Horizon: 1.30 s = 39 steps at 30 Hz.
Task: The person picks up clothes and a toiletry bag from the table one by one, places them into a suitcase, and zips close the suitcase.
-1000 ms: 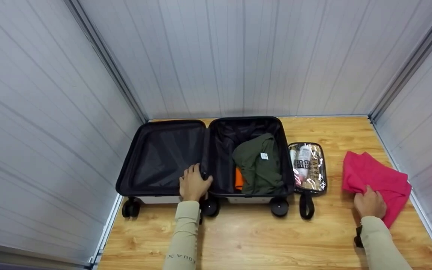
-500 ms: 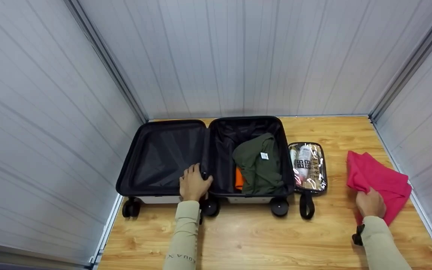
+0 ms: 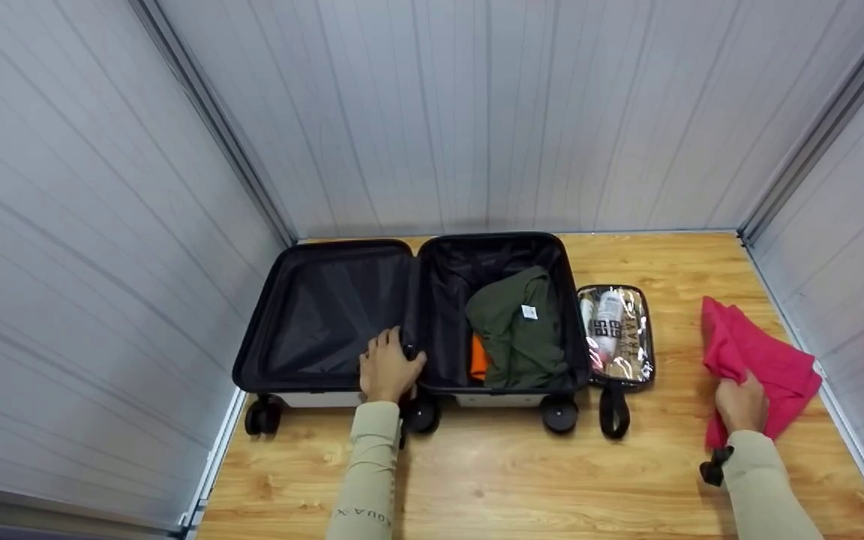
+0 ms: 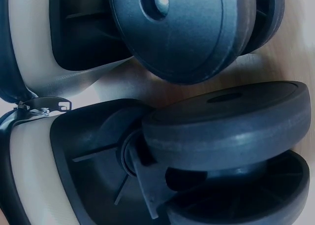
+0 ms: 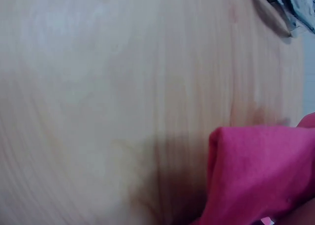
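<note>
An open suitcase (image 3: 413, 300) lies flat on the floor, its two halves side by side. My left hand (image 3: 391, 371) grips its near rim where the halves meet, thumb and fingers on either side of the dark edge. In the left wrist view, black wheels (image 4: 226, 131) fill the picture. A dark green garment (image 3: 526, 341) with a white tag lies in the right half, partly over an orange item (image 3: 478, 356). At far right, my right hand (image 3: 742, 405) pinches a pink piece of clothing (image 3: 773, 364), also seen in the right wrist view (image 5: 261, 171).
A clear travel pouch (image 3: 627, 337) with bottles inside lies against the suitcase's right side, its black strap (image 3: 614, 412) toward me. Light panel walls (image 3: 477, 112) stand behind and at both sides. The floor (image 3: 514, 480) is wood-patterned.
My right hand has shifted slightly toward the far side, and the pink clothing's left edge has drawn in to the right. My left hand and the suitcase have stayed put.
</note>
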{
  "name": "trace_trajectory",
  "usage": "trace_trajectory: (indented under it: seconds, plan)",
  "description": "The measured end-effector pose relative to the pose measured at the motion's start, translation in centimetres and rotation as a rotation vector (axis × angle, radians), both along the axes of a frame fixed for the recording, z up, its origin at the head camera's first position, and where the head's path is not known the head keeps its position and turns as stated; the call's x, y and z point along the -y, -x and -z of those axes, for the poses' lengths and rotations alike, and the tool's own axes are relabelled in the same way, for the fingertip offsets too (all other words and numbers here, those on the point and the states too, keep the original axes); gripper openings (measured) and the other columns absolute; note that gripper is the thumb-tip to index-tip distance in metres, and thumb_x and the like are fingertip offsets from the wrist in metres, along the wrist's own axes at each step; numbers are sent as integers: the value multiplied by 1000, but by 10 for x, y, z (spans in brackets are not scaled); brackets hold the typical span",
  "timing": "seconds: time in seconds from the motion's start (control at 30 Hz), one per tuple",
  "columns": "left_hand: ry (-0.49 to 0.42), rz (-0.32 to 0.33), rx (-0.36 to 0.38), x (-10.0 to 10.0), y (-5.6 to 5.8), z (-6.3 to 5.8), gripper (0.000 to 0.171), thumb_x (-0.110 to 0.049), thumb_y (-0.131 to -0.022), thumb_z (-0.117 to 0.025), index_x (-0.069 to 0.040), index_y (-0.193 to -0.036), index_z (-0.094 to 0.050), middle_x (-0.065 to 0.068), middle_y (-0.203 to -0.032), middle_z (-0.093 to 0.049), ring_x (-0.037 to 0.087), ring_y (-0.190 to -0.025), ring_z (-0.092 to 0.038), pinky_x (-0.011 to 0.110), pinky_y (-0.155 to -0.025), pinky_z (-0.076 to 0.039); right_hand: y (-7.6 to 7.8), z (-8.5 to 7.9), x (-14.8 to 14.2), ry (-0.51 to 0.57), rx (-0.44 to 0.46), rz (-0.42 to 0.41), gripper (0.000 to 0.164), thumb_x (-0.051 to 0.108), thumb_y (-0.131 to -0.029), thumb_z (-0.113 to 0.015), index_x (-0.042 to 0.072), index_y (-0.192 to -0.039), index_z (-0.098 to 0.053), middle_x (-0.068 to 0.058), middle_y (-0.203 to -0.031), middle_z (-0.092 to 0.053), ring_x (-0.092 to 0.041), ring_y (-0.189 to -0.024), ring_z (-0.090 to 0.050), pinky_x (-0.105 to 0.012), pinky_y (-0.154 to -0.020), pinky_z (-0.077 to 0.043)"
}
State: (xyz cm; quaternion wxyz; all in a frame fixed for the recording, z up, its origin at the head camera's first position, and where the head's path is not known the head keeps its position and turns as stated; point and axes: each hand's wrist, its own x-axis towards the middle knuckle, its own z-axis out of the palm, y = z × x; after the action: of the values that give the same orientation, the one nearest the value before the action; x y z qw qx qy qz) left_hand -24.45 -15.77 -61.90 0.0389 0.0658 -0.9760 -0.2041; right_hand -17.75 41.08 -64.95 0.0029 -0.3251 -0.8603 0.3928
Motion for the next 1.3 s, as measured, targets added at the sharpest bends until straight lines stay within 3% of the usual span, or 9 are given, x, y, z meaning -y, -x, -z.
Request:
trace_trajectory:
  seconds: [0.57,0.77,0.9,1.0,1.3]
  plan:
    - [-1,2,-27,0,0,1,72,-51,-82,-64,-16,-142,-46,11,-142,-49,34,-131,-44,59,-105,-34,5,-10,11,101,-117,159,42,19,-92,-34,-7,-118,-55,-29,-138,-47,-47,-130,-39,-53,-107,-33]
    - [10,1,-22,0,0,1,72,-52,-83,-63,-16,-142,-45,11,-142,-49,33,-131,-43,58,-105,-34,7,-12,13,104,-162,178,31,16,-91,-36,-7,-100,-55,-30,-127,-52,-44,-119,-48,-51,-99,-38]
    - [16,1,-11,0,1,1,72,-52,-83,-63,-16,-142,-45,11,-142,-48,33,-131,-43,58,-106,-34,8,-16,13,127,-155,162,46,15,-92,-32,-2,-128,-54,-26,-140,-46,-41,-131,-42,-49,-109,-34]
    - [17,3,-11,1,1,1,71,-52,-83,-63,-16,-142,-45,11,-142,-49,33,-131,-43,58,-105,-34,9,-19,12,153,-156,158,56,16,-94,-31,5,-149,-34,-21,-150,-37,-38,-141,-31,-46,-116,-27]
    - [14,5,-16,0,-1,0,72,-52,-83,-63,-16,-142,-45,10,-142,-49,33,-130,-44,57,-104,-35,12,-25,14,250,-179,212,58,21,-96,-33,13,-153,-24,-14,-156,-29,-29,-145,-24,-38,-120,-20]
